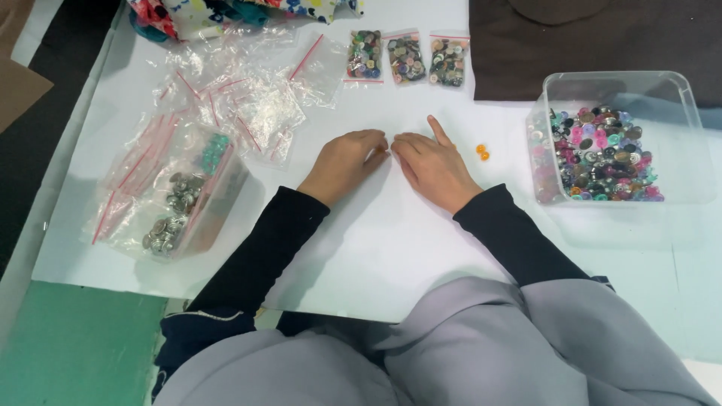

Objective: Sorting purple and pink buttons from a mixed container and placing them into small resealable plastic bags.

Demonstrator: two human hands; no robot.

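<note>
The left hand (347, 160) and right hand (430, 164) meet fingertip to fingertip on the white sheet (391, 248), left of the clear tub of buttons (621, 90); what they pinch cannot be told. Two orange buttons (482, 153) lie between right hand and tub.

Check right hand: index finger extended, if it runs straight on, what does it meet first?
Likely the middle bag of buttons, judging by the right hand index line up and slightly left; bare white table lies between.
</note>
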